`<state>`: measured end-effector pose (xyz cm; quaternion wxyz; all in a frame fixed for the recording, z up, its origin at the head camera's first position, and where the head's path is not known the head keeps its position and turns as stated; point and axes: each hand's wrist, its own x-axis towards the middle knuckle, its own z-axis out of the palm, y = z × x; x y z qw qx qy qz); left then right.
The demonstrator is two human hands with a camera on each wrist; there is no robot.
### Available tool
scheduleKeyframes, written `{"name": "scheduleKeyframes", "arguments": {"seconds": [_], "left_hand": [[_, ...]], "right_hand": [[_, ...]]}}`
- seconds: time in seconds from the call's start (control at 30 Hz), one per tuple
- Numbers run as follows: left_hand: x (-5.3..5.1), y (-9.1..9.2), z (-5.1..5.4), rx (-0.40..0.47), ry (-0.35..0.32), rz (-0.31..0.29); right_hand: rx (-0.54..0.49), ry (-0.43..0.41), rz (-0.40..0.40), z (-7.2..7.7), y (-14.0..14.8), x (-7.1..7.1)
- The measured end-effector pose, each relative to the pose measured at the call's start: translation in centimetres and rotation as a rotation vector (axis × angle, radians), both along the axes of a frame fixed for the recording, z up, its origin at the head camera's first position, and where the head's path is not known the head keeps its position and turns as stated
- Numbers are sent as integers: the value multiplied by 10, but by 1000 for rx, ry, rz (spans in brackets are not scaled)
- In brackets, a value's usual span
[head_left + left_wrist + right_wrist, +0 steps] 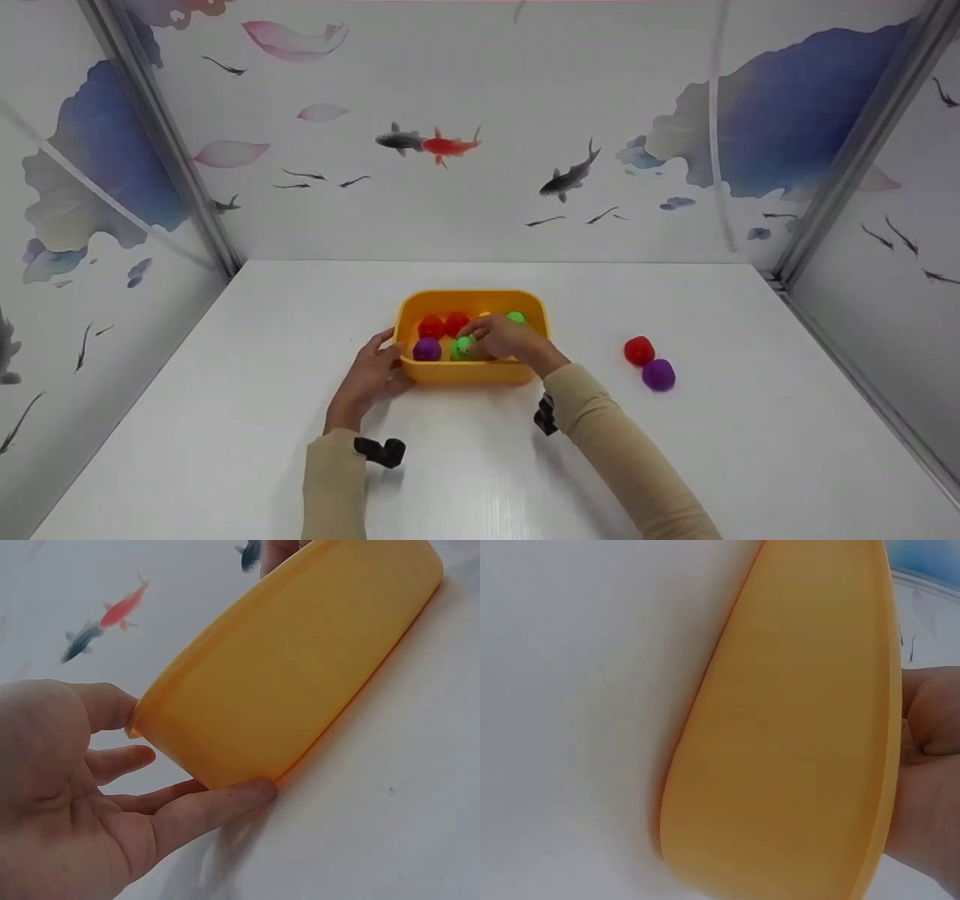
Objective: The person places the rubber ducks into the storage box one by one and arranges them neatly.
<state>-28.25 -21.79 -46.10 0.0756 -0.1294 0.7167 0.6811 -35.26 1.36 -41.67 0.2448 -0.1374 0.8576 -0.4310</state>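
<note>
A yellow plastic bin stands on the white table with several coloured balls inside. My left hand holds its left end; in the left wrist view the thumb is at the rim and the other fingers lie along the wall and near the base. My right hand reaches over the front rim into the bin, its fingers about a green ball. In the right wrist view the bin wall hides the fingertips. Beside the green ball lies a purple ball, with red balls behind.
Another green ball sits in the bin's back right, near a mostly hidden yellow one. On the table to the right, a red ball touches a purple ball. White panels printed with fish enclose the table's back and sides.
</note>
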Motion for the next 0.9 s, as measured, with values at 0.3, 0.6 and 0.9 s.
{"name": "scheduleKeyframes", "arguments": {"seconds": [0.3,0.6,0.9], "left_hand": [[1,1,0,-11,1,2],[0,1,1,6,-4,-1],[-1,0,0,-24,-1,3]], "right_hand": [[37,50,27,-9,-6,2],[1,67,-5,-11,-6,1],[-22,88,-9,-11,-7,1]]}}
